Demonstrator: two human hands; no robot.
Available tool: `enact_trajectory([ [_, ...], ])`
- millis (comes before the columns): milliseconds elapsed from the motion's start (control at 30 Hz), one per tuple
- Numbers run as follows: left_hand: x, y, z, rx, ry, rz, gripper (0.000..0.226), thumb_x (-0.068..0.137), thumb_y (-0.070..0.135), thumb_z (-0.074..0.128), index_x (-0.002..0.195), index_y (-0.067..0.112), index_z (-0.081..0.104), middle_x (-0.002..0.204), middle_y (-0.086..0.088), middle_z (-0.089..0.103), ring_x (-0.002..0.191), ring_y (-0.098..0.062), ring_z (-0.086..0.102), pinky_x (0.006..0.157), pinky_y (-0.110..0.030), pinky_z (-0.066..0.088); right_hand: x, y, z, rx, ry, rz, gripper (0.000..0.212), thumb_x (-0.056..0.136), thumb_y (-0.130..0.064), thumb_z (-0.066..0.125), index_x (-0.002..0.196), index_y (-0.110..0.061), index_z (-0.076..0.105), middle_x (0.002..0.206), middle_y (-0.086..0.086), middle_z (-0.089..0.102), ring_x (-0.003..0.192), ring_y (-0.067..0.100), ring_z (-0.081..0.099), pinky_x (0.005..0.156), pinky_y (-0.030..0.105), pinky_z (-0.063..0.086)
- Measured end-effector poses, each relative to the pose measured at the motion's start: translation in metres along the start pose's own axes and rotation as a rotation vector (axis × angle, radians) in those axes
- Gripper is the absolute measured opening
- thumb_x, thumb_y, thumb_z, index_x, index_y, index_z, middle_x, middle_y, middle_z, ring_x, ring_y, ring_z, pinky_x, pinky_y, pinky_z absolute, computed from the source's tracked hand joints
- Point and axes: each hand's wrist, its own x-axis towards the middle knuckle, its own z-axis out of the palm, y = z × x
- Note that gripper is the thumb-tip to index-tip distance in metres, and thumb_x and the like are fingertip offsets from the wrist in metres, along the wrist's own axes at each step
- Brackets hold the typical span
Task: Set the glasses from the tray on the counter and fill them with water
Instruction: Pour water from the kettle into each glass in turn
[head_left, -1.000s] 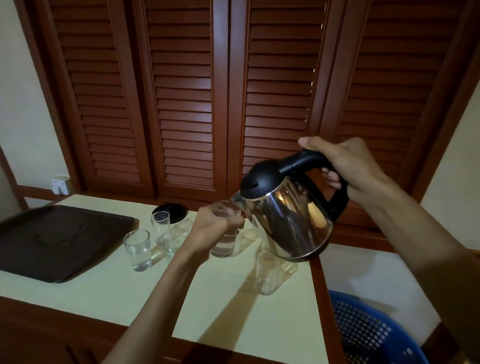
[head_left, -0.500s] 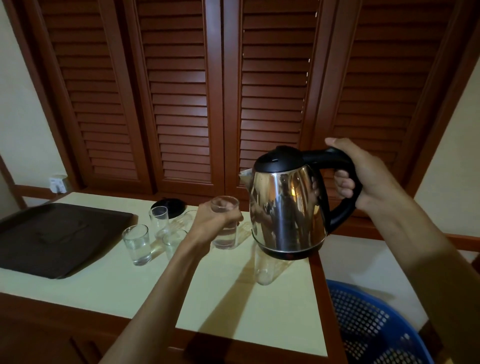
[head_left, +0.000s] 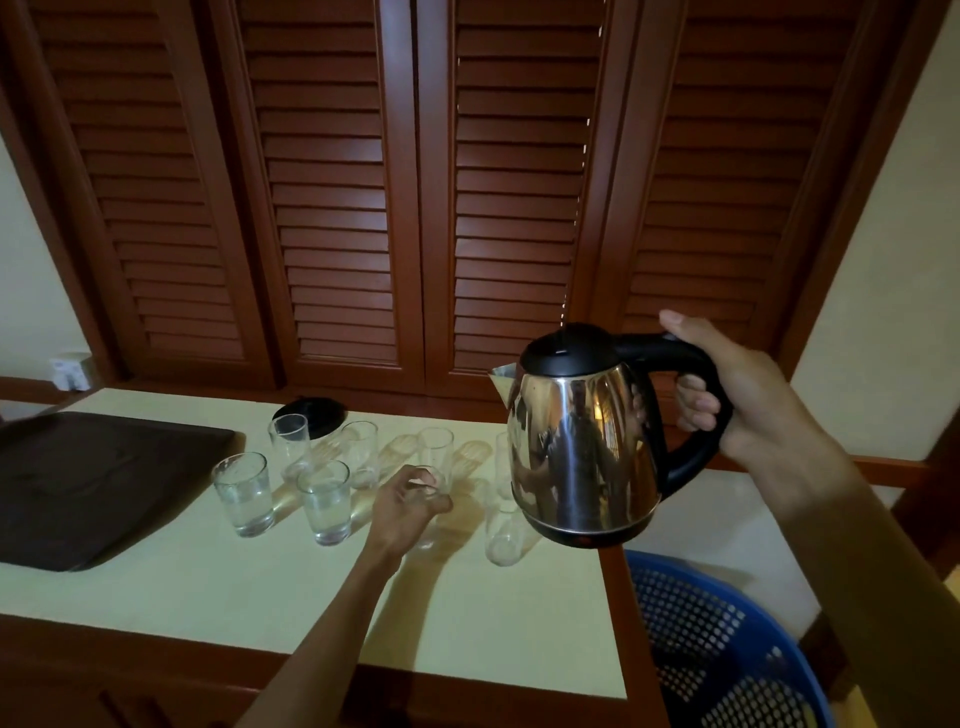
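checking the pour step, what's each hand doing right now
Left hand: fingers curled round a glass low at the counter.
Right hand: grips the kettle by its handle, upright above the counter.

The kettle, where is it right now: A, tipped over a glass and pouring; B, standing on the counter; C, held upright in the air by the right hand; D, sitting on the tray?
C: the right hand holds the kettle by its handle, upright, above the counter's right end.

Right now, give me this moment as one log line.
left hand: grips glass on counter | right hand: holds kettle upright | tray: bare
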Motion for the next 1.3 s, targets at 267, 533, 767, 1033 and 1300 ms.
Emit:
enact_trajectory([
  [267,0.001,-0.015,0.0,0.039,0.006,0.024,0.037,0.057,0.014,0.081,0.093,0.014,0.07,0.093,-0.012,0.076,0.088,-0.035,0.074,0.071,-0.038,0.058,-0.007,0.008,-0.002,0.003,0.048,-0.024,0.036,0.073,-0.052,0.084,0.06,-0.023,0.066,0.045,-0.002,0.043,0.036,0.012,0.037,0.044,0.026,0.03],
  [533,0.013,-0.026,-0.009,0.205,-0.052,0.131,0.042,0.07,0.017,0.093,0.103,0.013,0.067,0.099,0.002,0.071,0.09,-0.014,0.068,0.074,-0.025,0.054,-0.017,0.016,0.013,0.011,0.071,-0.063,0.037,0.085,-0.046,0.076,0.055,-0.025,0.072,0.045,-0.003,0.043,0.035,0.01,0.037,0.038,0.022,0.032],
  [767,0.016,-0.021,-0.013,0.17,-0.125,0.118,0.052,0.068,0.016,0.095,0.109,0.012,0.063,0.102,0.003,0.068,0.092,-0.015,0.064,0.074,-0.017,0.05,-0.02,0.019,0.027,-0.033,0.148,-0.018,0.044,0.089,-0.049,0.069,0.057,-0.019,0.063,0.039,-0.004,0.042,0.031,0.01,0.037,0.037,0.021,0.036],
  [1033,0.002,-0.003,-0.021,0.173,-0.058,0.27,0.084,0.062,0.027,0.099,0.128,0.025,0.047,0.125,0.0,0.059,0.12,-0.016,0.055,0.102,-0.033,0.046,-0.028,0.026,0.013,-0.001,0.194,-0.054,0.037,0.079,-0.05,0.077,0.082,-0.015,0.068,0.047,-0.005,0.047,0.037,0.01,0.04,0.041,0.022,0.037],
  [1300,-0.025,0.067,0.018,0.602,-0.172,0.62,0.096,0.06,0.049,0.09,0.14,0.025,0.043,0.144,0.002,0.039,0.134,-0.015,0.035,0.11,-0.031,0.035,-0.005,0.025,-0.026,-0.033,0.149,-0.001,0.042,0.084,-0.052,0.073,0.058,-0.02,0.063,0.043,-0.003,0.043,0.033,0.01,0.038,0.038,0.022,0.036],
])
